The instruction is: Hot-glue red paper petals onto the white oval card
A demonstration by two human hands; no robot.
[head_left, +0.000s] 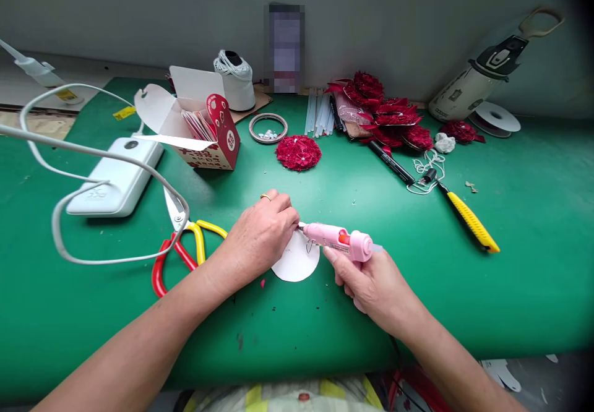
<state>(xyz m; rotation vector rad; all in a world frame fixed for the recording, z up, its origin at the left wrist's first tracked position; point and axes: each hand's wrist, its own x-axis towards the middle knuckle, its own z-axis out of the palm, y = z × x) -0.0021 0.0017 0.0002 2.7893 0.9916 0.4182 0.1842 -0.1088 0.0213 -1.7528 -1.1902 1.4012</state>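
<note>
A round white disc (296, 263) lies on the green table in front of me. My left hand (265, 236) rests at its upper left edge, fingers pressed together near the glue gun's tip; what they pinch is hidden. My right hand (366, 279) is wrapped round a pink glue gun (334, 239), whose nozzle points left to my left fingertips. A clear glue stick pokes out of its back. A thin wire loop shows on the disc below the nozzle. Just beyond the hands sits a red ruffled flower (298, 153).
Red-and-yellow scissors (185, 248) and a white power bank (116, 180) with looping cables lie left, near an open box (204, 146). Behind are a tape ring (268, 128), glue sticks (319, 114) and red flowers (394, 115). A marker (391, 163), yellow cutter (471, 219) and bottle (468, 87) are right.
</note>
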